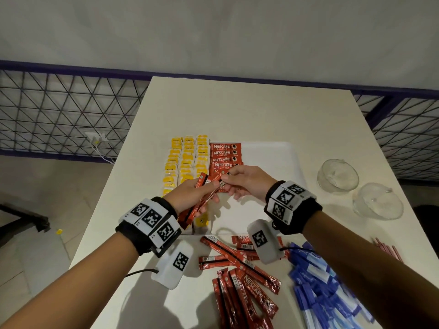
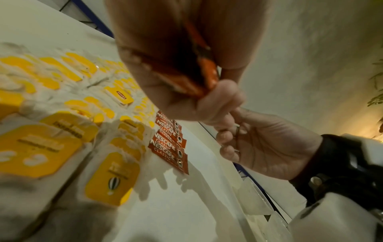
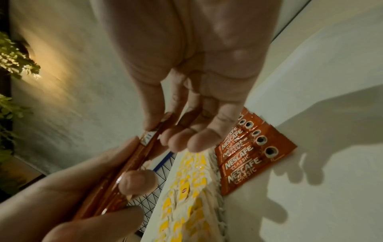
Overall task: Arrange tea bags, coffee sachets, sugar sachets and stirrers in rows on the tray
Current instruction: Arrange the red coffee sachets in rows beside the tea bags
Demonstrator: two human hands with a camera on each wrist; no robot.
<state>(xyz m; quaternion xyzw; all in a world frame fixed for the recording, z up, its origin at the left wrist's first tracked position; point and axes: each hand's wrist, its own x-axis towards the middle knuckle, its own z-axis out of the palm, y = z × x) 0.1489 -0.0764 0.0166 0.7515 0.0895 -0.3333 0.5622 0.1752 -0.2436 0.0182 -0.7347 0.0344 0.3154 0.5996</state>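
- Far left on the white tray (image 1: 288,150), three rows of yellow tea bags (image 1: 187,160) are down, running near to far.
- Over their near end, the left hand (image 1: 192,195) has its fingers curled round a bundle of red coffee sachets (image 1: 202,203), thumb clamped on top.
- Just right of it, the right hand (image 1: 247,181) pinches the top end of one sachet in that bundle between thumb and forefinger; the other fingers hang loosely curved, holding nothing.
- Directly beyond the hands, the laid row of Nescafé sachets (image 1: 225,154) sits touching the tea bags' right edge, overlapped like roof tiles.
- Risk, as I read it: pulling one stick could drag its neighbours out of the left grip, because they are packed tight and glossy; any that drop would land on the tea bags or the row.
- Another risk: setting the next sachet down could nudge the overlapped row askew, since nothing pins it.
- Right of the row the tray is bare, so nothing blocks the placing.
- Near, on the table (image 1: 237,110), loose red sachets (image 1: 240,279) lie in a heap; to their right, a pile of blue sachets (image 1: 318,288).
- Far right: two clear glass cups (image 1: 338,175) and thin pink sticks (image 1: 389,248), probably the stirrers, well apart from the hands.
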